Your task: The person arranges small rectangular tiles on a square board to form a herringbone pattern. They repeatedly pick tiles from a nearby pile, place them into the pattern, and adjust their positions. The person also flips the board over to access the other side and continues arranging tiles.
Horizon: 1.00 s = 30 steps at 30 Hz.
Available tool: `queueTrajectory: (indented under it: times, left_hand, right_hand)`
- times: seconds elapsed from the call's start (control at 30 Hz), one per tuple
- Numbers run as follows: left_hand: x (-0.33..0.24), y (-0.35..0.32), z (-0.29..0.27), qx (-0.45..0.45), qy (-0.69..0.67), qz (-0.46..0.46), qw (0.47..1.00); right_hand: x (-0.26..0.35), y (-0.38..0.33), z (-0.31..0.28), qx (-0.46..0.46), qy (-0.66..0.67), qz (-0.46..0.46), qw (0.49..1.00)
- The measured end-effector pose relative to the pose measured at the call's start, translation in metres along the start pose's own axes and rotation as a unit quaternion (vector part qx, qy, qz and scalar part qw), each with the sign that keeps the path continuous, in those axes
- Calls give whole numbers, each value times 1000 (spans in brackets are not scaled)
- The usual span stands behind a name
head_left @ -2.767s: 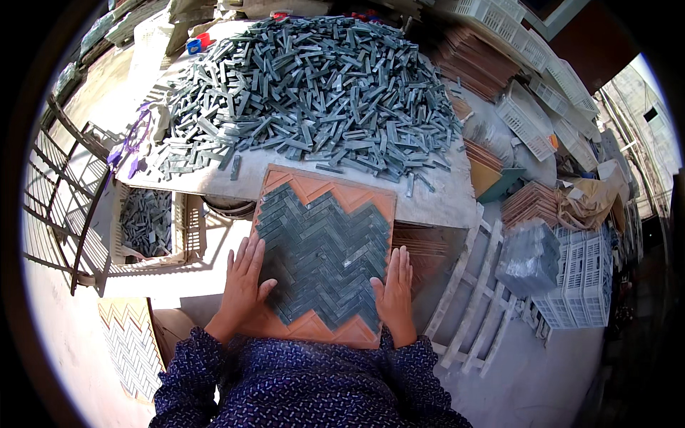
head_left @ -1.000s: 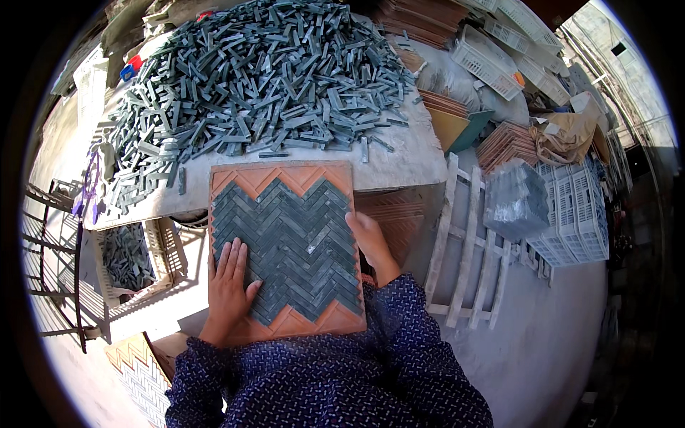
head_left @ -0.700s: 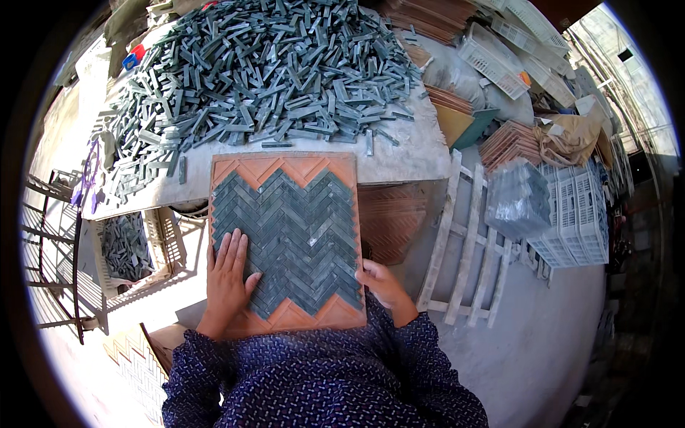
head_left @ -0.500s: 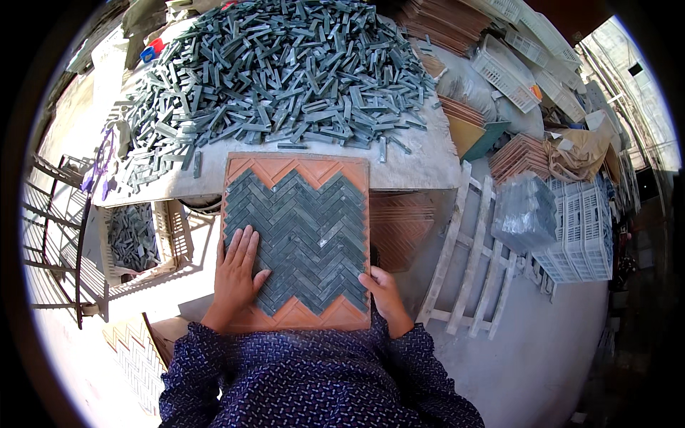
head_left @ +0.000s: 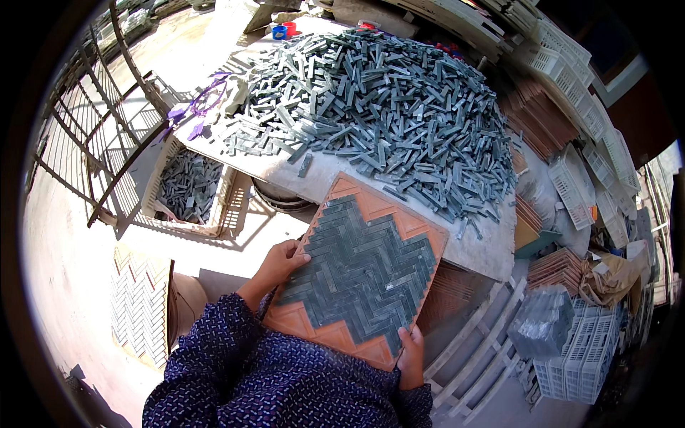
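Terracotta board (head_left: 294,314): before the person's waist, turned clockwise, its top edge overlapping the table in view; whether they touch cannot be told. Clock hours count from its centre.
Green-grey strips (head_left: 364,267): herringbone rows on the board, with bare zigzag margins toward one and seven o'clock.
Left hand (head_left: 280,265): pinching the board's edge at nine o'clock, thumb against the strips.
Right hand (head_left: 412,357): gripping near the five o'clock corner, thumb on top, other fingers mostly hidden.
Floor (head_left: 71,285): pale and sunlit, reaching past the left forearm toward nine o'clock, where a herringbone-patterned panel (head_left: 143,307) shows.
Table (head_left: 492,255): whitish, its near edge running ten to two; a loose heap of strips (head_left: 385,107) spreads over it at twelve to one.
Cream crate (head_left: 225,207): at ten, holding broken pieces.
White crates (head_left: 581,357): at four, just beside a wrapped bundle (head_left: 542,321).
Cups: blue (head_left: 280,33) and red, near the table's far side, toward twelve.
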State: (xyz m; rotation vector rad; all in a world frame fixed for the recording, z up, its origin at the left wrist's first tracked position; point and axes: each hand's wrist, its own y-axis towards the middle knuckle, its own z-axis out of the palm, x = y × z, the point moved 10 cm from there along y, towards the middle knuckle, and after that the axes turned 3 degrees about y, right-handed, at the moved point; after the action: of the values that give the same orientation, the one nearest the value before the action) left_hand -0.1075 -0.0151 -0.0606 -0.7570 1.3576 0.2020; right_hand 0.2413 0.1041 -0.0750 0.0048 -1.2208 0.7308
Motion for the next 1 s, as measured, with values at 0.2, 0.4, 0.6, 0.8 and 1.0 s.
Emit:
queueTrajectory:
  times: [0.2,0.4,0.6,0.8,1.0]
  left_hand:
    - [13,8,15,56,-9,-25,998]
    - [42,28,20,106,-104,-58,987]
    - [4,9,17,165,5,-46,985]
    - [7,27,-2,132,-15,-24,991]
    - [24,17,9,67,-137,-17,988]
  right_hand:
    - [6,-3,5,-21,-14,-2,1000]
    - [13,-6,15,-41,-15,-4,999]
    - [3,-4,4,-35,-15,-9,999]
    - [-7,4,-20,-113,16,37,993]
    - [-17,85,-117,-189,-16,-18,982]
